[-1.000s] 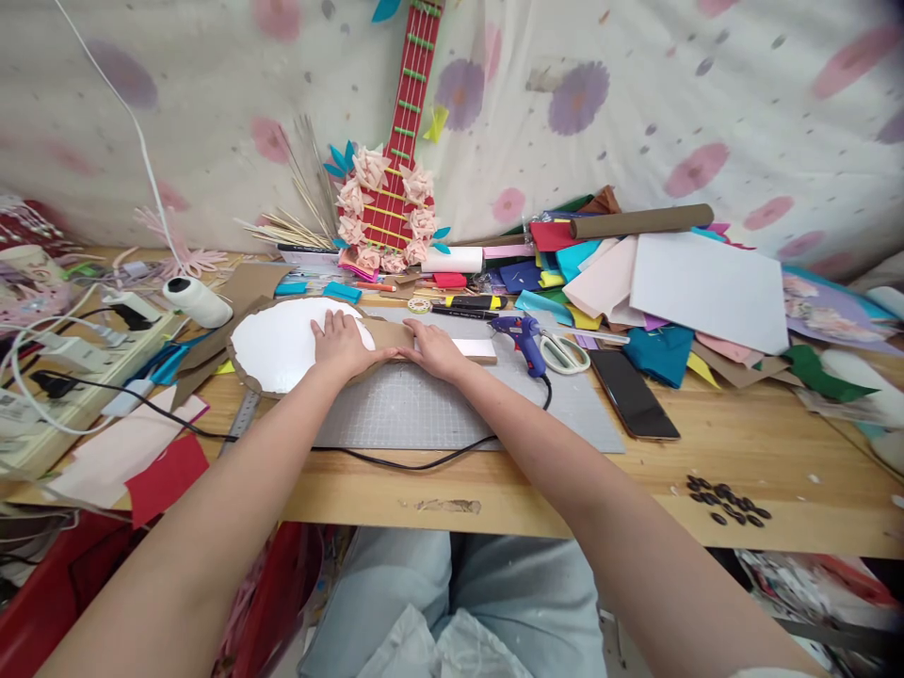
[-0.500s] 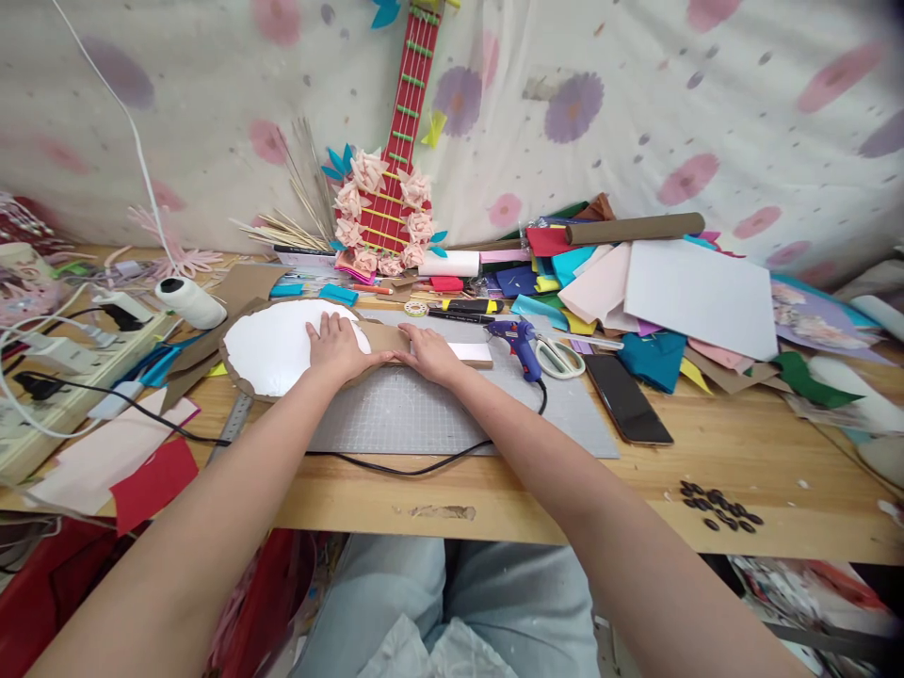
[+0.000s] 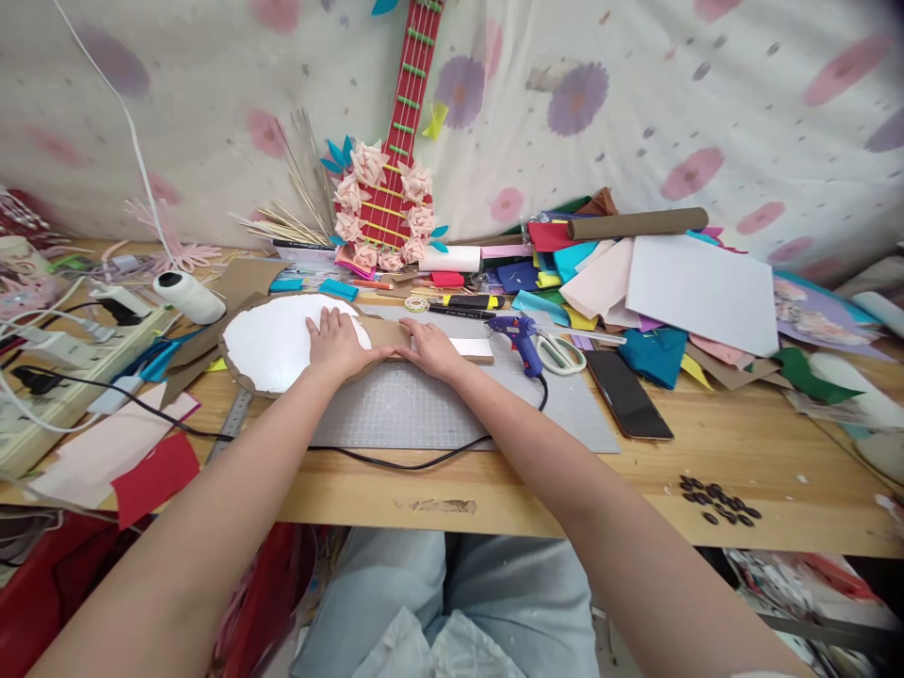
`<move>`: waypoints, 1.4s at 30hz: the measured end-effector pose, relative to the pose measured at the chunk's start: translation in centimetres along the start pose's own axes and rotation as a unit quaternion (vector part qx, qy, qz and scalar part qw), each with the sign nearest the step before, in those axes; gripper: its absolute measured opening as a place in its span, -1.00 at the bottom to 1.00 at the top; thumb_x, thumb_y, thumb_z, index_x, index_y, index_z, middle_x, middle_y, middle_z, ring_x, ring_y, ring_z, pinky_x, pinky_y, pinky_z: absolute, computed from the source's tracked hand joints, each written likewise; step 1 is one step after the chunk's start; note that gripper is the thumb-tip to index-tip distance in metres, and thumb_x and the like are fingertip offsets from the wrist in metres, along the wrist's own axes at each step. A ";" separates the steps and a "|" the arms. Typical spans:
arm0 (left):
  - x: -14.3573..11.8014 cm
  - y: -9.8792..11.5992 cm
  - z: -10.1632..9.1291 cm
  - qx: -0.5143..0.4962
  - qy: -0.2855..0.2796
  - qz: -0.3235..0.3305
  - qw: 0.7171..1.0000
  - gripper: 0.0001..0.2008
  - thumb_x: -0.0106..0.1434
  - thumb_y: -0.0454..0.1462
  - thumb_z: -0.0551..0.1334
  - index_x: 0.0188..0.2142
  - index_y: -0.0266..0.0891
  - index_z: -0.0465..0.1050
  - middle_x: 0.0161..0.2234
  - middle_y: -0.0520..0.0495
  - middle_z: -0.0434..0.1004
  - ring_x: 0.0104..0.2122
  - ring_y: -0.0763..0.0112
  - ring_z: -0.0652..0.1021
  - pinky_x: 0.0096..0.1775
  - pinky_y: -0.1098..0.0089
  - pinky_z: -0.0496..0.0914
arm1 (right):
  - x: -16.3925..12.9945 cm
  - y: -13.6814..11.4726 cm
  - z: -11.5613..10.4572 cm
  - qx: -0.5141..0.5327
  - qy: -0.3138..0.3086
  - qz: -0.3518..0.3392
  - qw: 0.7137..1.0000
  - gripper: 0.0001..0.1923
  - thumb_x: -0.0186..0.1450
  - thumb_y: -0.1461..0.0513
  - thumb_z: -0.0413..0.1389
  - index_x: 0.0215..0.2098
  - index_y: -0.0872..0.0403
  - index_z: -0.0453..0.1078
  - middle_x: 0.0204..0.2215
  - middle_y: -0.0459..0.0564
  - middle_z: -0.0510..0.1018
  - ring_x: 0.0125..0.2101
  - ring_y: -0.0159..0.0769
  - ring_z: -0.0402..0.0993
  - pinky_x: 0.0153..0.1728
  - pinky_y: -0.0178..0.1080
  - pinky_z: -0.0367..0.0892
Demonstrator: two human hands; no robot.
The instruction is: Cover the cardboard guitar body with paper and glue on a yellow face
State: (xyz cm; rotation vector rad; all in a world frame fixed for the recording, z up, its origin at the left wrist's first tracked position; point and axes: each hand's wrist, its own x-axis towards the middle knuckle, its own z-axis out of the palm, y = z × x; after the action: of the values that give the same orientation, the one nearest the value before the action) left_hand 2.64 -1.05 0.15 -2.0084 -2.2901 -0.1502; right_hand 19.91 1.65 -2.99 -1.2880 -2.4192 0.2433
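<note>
A cardboard guitar shape lies on a grey cutting mat [image 3: 395, 414], its rounded body [image 3: 265, 347] faced in white and edged with brown cardboard. My left hand [image 3: 337, 347] rests flat on the right part of that body, fingers spread and thumb reaching right. The brown neck [image 3: 385, 332] runs to the right, ending in a white-topped strip [image 3: 466, 347]. My right hand [image 3: 428, 348] grips across this neck, fingers over the top and thumb at the near edge, close to the left thumb. The underside of the neck is hidden.
A hot glue gun [image 3: 519, 341] lies right of the hands beside scissors [image 3: 561, 354] and a phone [image 3: 628, 395]. Its black cord [image 3: 395, 462] crosses in front. A decorated red guitar [image 3: 385, 212] stands behind. Power strips [image 3: 77, 381] and a thread spool [image 3: 189, 297] are left.
Both hands keep their places on the cardboard guitar shape. Only a slight shift of the whole view shows.
</note>
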 end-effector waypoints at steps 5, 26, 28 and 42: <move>-0.1 -0.1 0.0 -0.009 0.007 0.000 1.000 0.09 -0.05 0.26 0.03 0.22 -0.59 -0.05 0.25 -0.44 -0.06 0.26 -0.06 -0.05 0.18 -0.05 -0.20 | 0.0 -0.1 -0.3 0.021 0.003 0.014 1.000 -0.39 0.28 0.04 0.01 0.18 0.20 0.06 0.00 0.21 0.39 -0.01 -0.14 0.29 -0.02 -0.12 0.16; -0.4 -0.3 0.6 -0.029 0.023 0.000 0.999 0.05 -0.02 0.25 0.01 0.21 -0.56 -0.02 0.25 -0.44 -0.07 0.26 -0.04 -0.09 0.19 -0.03 -0.24 | 0.5 -0.1 -0.1 -0.007 -0.017 0.027 0.999 -0.35 0.29 -0.01 -0.04 0.20 0.22 0.08 0.08 0.22 0.34 0.06 -0.06 0.23 0.01 -0.08 0.15; -0.4 -0.3 0.6 -0.029 0.025 0.000 0.999 0.06 -0.03 0.26 0.01 0.21 -0.57 -0.02 0.25 -0.44 -0.07 0.26 -0.04 -0.09 0.19 -0.03 -0.24 | 0.4 -0.2 -0.1 -0.014 -0.014 0.025 0.999 -0.36 0.29 -0.01 -0.04 0.20 0.20 0.09 0.06 0.21 0.36 0.05 -0.06 0.23 0.01 -0.08 0.16; -1.1 -0.5 0.5 -0.023 0.047 0.012 0.999 0.00 0.03 0.23 -0.02 0.20 -0.57 0.01 0.26 -0.43 -0.08 0.26 -0.04 -0.09 0.19 -0.04 -0.21 | 1.3 0.2 -0.6 0.217 0.002 0.123 0.968 -0.43 0.16 0.19 0.15 0.13 0.09 0.18 -0.13 0.06 0.49 -0.13 -0.28 0.41 -0.12 -0.20 0.29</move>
State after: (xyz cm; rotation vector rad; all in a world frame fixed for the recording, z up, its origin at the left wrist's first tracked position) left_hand 2.26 -2.17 -0.51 -2.0039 -2.2248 -0.2918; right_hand 19.61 2.83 -2.15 -1.3662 -2.0372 0.7898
